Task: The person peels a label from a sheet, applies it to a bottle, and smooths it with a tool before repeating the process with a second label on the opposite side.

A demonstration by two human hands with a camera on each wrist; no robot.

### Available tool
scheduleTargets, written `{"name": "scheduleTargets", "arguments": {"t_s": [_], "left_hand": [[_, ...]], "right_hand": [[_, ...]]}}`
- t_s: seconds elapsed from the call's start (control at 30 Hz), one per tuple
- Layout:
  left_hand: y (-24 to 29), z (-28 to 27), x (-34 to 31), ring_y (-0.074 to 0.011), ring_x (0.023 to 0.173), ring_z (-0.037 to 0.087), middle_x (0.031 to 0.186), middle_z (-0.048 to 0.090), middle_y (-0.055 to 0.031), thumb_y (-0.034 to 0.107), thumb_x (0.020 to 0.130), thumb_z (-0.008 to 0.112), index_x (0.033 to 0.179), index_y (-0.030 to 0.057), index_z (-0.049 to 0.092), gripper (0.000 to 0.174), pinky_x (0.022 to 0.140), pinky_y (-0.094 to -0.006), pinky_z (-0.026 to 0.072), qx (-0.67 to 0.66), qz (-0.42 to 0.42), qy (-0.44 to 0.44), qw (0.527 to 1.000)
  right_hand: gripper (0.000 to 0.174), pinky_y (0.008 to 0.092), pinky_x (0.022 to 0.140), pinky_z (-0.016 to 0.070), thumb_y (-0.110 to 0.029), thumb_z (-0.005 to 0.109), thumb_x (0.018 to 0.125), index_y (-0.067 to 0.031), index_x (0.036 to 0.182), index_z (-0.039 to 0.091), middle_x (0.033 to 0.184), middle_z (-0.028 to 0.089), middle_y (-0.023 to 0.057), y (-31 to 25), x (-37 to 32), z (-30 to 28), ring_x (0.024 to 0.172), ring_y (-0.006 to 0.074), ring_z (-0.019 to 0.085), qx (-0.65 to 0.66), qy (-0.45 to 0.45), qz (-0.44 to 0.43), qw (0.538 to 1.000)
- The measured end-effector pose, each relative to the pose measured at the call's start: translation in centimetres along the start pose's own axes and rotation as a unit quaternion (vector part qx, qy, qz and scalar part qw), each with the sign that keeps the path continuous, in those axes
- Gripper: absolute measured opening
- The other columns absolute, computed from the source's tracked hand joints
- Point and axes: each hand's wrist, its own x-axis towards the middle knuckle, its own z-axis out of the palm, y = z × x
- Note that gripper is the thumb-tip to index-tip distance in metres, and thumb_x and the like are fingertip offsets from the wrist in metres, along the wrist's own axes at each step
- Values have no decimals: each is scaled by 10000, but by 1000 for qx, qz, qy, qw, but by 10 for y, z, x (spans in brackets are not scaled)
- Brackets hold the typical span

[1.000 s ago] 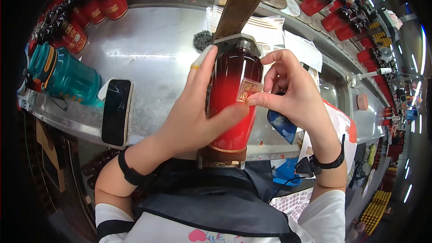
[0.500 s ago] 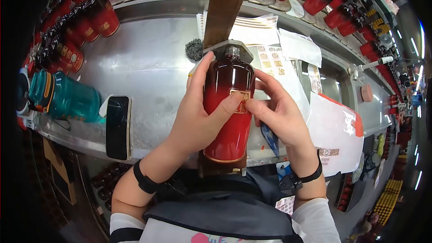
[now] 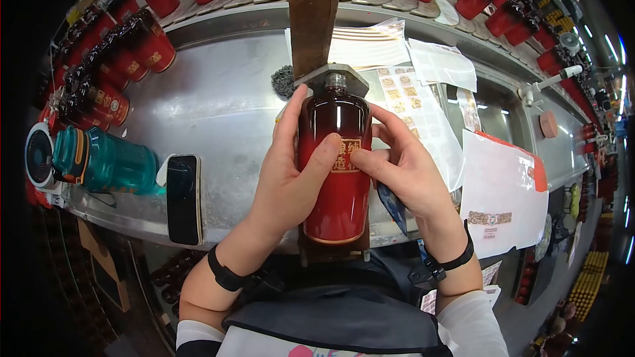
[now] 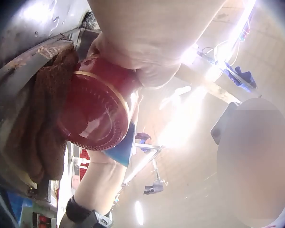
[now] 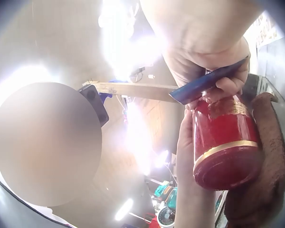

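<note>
A glossy bottle (image 3: 336, 215), dark at the shoulder and red below, leans back on a brown cloth-covered rest (image 5: 271, 152), its base toward the person. My left hand (image 3: 283, 168) grips it from the left, thumb lying at the edge of a gold-lettered square label (image 3: 349, 147) on the bottle's front. From the other side, my right hand (image 3: 411, 177) touches the bottle, with its thumb pressed on the label's right part. Tucked in the right hand's fingers is a flat blue scraper-like piece (image 5: 206, 85), pointing away from the bottle.
A phone (image 3: 184, 199) and a teal water bottle (image 3: 119, 162) lie at the left. Behind the rest are a dark scouring pad (image 3: 282, 81) and a brown upright post (image 3: 316, 20). Label sheets (image 3: 403, 102) spread rightward. Several red bottles (image 3: 155, 43) stand along the back.
The label, earlier tilted in the right fingers, now lies flat on the bottle. Both thumbs have come onto it. The head view has shifted slightly.
</note>
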Motion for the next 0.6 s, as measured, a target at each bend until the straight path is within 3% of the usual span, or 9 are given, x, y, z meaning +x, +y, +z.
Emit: {"name": "scheduleTargets", "arguments": {"t_s": [0.17,0.27,0.33,0.37,0.43,0.47,0.53,0.57,0.6], "left_hand": [[1,2,0,-197,1292,469,1429,454,-172,109,1007,564,1535,-22,220,644,1077,-325,389,-25,-16,7,1000],[0,0,-1,-188,1302,462,1453,438,-166,178,1052,482,1542,-7,223,584,1078,-314,389,-42,-10,5,999],[3,-4,0,-183,1310,463,1470,427,-158,282,1087,372,1548,4,221,559,1082,-309,388,-150,-53,-7,987],[1,-2,1,-185,1312,467,1474,426,-153,355,1095,303,1556,12,211,582,1089,-311,384,-142,-56,3,988],[-4,-5,1,-187,1319,461,1477,424,-152,352,1094,307,1558,13,206,583,1096,-312,376,-165,-60,3,985],[-5,-7,1,-190,1327,456,1480,422,-152,349,1094,311,1560,13,200,585,1102,-313,369,-187,-64,0,980],[-6,-12,0,-194,1336,446,1482,418,-155,335,1089,335,1560,7,192,591,1108,-316,363,-206,-77,-12,975],[-7,-13,0,-198,1345,436,1484,415,-158,322,1084,360,1560,2,184,600,1114,-318,357,-224,-92,-25,970],[-7,-14,0,-198,1345,436,1484,415,-158,322,1084,360,1560,2,184,600,1114,-318,357,-225,-93,-23,970]], "right_hand": [[733,167,613,439,-115,771,866,14,1470,376,1260,565,133,0,1,1,674,1,519,-5,6,0,1000],[731,168,615,440,-107,772,869,15,1470,374,1260,563,138,1,0,-1,681,7,527,-11,2,-6,1000],[615,173,627,453,-181,691,951,16,1455,401,1275,555,132,0,-3,0,682,25,547,-3,9,-8,1000],[615,173,627,453,-181,691,951,16,1455,401,1275,555,132,0,-5,-1,682,25,547,-3,8,-5,1000],[463,187,646,481,-298,519,1050,21,1384,499,1182,620,112,-1,-9,-9,689,45,575,35,25,21,999],[463,187,646,481,-298,519,1050,21,1384,499,1182,620,112,2,-9,-15,689,45,575,35,23,23,999],[492,201,653,502,-369,367,1090,19,1294,590,1042,678,88,15,-9,-30,694,53,591,71,52,52,995],[495,214,684,516,-369,349,1094,12,1248,625,923,697,73,18,-12,-34,737,55,604,96,71,66,991],[495,214,684,516,-369,349,1094,12,1248,625,923,697,73,21,-16,-39,737,55,604,96,70,67,991]]}}
